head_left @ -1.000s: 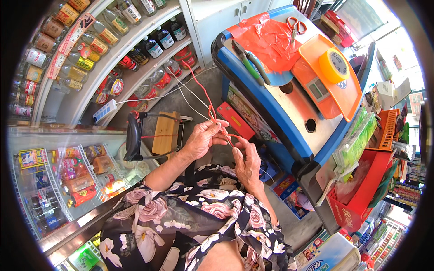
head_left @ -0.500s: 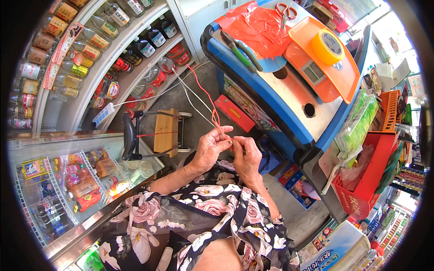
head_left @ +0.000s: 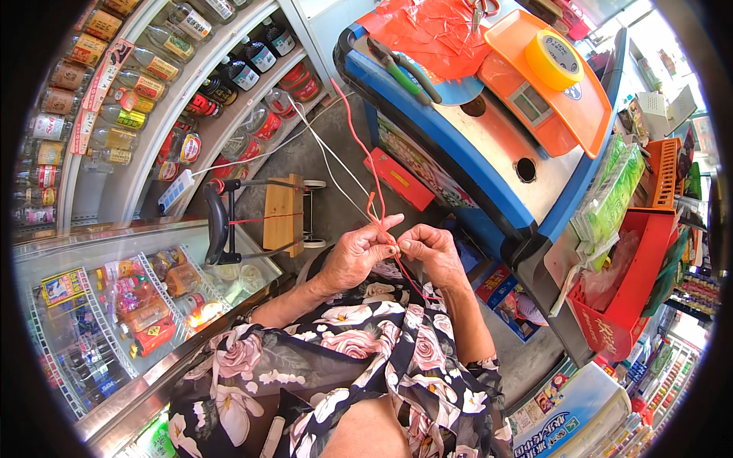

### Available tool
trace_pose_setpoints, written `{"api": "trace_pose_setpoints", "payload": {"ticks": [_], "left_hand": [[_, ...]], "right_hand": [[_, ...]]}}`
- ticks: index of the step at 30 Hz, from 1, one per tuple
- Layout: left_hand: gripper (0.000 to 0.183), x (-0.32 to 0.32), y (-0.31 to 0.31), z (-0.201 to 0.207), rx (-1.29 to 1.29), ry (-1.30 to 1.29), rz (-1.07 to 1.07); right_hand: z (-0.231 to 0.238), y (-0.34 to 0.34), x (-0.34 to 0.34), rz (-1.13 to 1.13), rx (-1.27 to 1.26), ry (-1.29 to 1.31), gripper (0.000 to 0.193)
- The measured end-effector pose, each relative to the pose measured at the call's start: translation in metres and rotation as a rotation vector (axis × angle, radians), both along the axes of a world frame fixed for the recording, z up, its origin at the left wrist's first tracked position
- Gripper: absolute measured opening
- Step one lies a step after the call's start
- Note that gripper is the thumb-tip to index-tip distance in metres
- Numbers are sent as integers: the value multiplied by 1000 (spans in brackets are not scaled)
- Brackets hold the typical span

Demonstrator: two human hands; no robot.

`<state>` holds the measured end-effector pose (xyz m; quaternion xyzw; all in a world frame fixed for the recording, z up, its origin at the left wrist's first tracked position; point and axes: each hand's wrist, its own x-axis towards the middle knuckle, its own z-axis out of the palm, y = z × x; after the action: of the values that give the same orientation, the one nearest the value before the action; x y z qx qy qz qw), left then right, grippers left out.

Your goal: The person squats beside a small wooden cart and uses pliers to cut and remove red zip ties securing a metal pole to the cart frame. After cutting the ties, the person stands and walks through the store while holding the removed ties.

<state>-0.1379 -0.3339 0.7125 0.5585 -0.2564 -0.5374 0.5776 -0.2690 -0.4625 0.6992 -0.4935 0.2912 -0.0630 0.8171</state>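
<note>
My left hand [head_left: 357, 256] is closed in a pinch on a red plastic string [head_left: 351, 126], its forefinger pointing to the right. Close beside it, my right hand [head_left: 431, 256] has thumb and fingertips pressed together at the same string, just right of the left fingertips. The string forms a small loop above the left fingers, and a loose tail hangs below, between the hands. From the hands it runs up toward the far side. White cords [head_left: 314, 131] cross the space behind it. What exactly lies under the fingertips is hidden.
At the left stand bottle shelves [head_left: 145, 114] and a glass-topped chest cooler [head_left: 175, 229]. A folding cart [head_left: 284, 214] with a wooden board stands ahead. The blue-edged counter [head_left: 489, 183] at right carries an orange scale [head_left: 565, 122], yellow tape roll [head_left: 553, 59], green-handled pliers [head_left: 408, 80] and scissors [head_left: 481, 11].
My right hand has shifted right, opening a small gap from the left hand. The red tail now shows below them, and the string's upper part has moved slightly. The view has shifted a little.
</note>
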Motion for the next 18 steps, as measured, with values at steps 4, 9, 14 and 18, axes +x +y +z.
{"api": "trace_pose_setpoints", "payload": {"ticks": [4,9,14,18], "left_hand": [[31,-3,3,-2,-32,-8,24],[30,-4,5,-3,4,-66,32],[46,-4,4,-3,5,-102,21],[46,-4,4,-1,-13,-23,13]], "right_hand": [[0,10,1,-59,53,-40,10],[3,15,1,-110,15,-51,8],[6,19,-5,-97,-90,-1,17],[4,19,-8,-64,-81,-13,22]]}}
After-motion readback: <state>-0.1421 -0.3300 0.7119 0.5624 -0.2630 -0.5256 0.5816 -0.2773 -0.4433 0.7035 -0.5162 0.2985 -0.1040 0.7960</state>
